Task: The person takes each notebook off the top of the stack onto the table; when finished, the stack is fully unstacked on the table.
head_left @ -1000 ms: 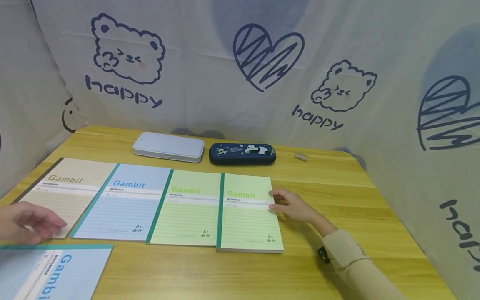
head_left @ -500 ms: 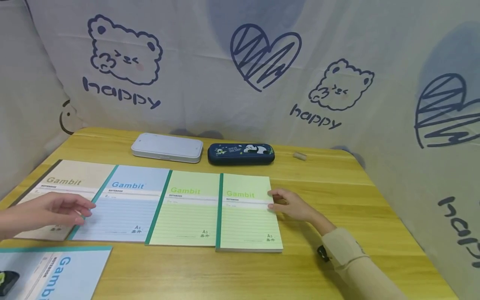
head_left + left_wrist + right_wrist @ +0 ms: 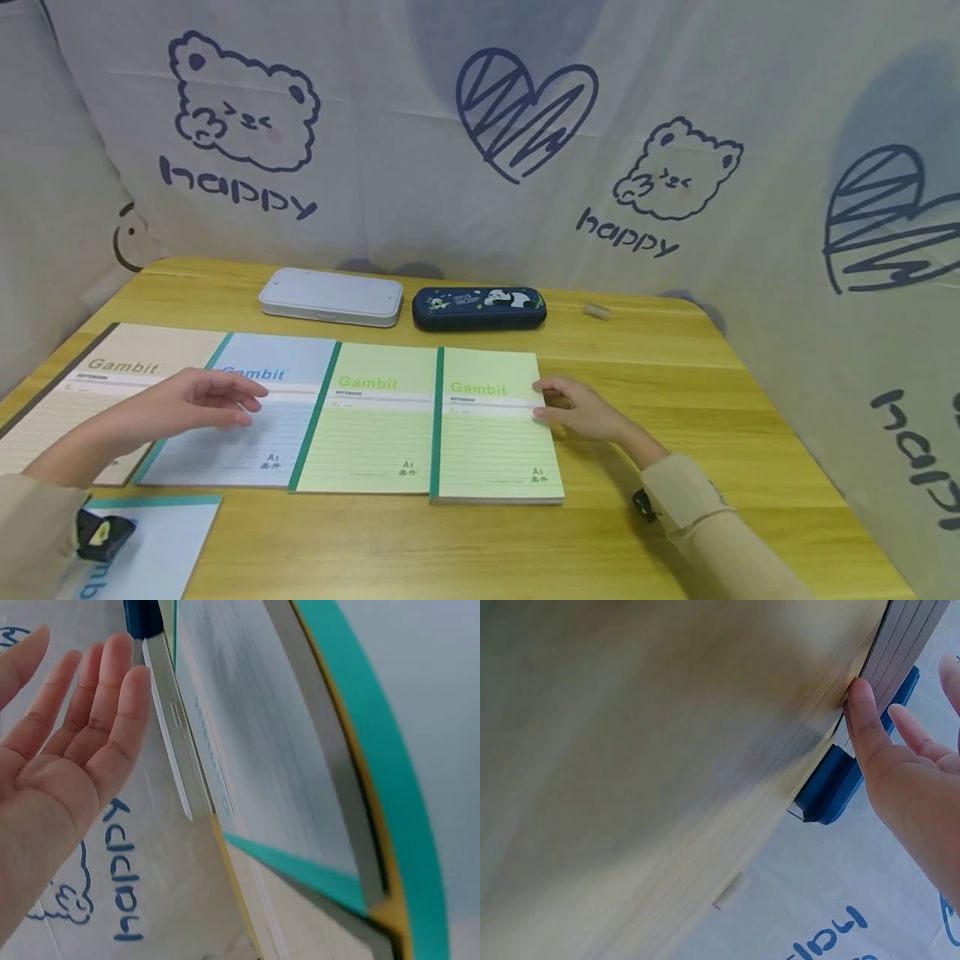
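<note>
Side by side lie a beige notebook [image 3: 56,417], a blue notebook [image 3: 225,458], a green notebook [image 3: 367,442] and, rightmost, another green notebook [image 3: 491,450]. My left hand [image 3: 191,406] hovers over the blue one with its fingers loosely extended and nothing in them; the left wrist view shows its palm [image 3: 56,780]. My right hand [image 3: 588,414] touches the right edge of the rightmost green notebook with its fingertips. In the right wrist view one finger [image 3: 866,724] lies fairly straight against that layered edge. A second blue notebook [image 3: 165,542], turned sideways, is partly hidden under my left sleeve.
At the back of the wooden table [image 3: 675,500] stand a white case [image 3: 330,296] and a dark blue panda case [image 3: 480,308]. A small tan cylinder [image 3: 597,311] lies to their right. A printed cloth [image 3: 390,167] hangs behind the table.
My left hand has moved right, from the beige notebook to above the blue one, and its sleeve now covers part of the sideways notebook. My right hand has stayed at the green notebook's edge.
</note>
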### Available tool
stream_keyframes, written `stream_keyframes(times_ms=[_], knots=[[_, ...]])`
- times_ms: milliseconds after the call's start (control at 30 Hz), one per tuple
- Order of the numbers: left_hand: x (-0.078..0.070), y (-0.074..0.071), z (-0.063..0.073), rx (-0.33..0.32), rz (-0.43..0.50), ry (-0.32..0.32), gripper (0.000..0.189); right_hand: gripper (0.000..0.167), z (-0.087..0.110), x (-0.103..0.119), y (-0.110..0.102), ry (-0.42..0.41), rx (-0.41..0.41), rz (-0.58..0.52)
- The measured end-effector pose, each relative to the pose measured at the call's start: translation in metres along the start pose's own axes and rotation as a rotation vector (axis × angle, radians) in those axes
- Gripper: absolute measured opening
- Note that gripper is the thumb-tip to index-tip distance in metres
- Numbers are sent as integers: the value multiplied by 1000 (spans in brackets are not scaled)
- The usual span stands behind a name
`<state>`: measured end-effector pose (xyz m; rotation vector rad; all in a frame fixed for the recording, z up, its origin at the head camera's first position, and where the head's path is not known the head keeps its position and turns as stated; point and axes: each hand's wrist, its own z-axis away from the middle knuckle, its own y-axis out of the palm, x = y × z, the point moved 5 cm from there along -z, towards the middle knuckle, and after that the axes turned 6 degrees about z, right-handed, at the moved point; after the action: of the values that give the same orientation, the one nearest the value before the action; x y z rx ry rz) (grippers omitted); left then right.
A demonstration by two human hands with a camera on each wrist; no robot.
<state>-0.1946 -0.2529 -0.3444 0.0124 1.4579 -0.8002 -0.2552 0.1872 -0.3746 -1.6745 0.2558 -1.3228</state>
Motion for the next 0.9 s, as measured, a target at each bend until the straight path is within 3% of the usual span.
stream_keyframes(times_ms=[167, 567, 900], knots=[[-13, 11, -15, 8, 17, 53, 39, 45, 0, 0, 0, 1, 0, 7], [-40, 36, -49, 18, 38, 105, 35, 44, -1, -1, 1, -9, 8, 3], [-55, 55, -79, 25, 58, 98, 34, 44, 0, 1, 0, -2, 7, 15]])
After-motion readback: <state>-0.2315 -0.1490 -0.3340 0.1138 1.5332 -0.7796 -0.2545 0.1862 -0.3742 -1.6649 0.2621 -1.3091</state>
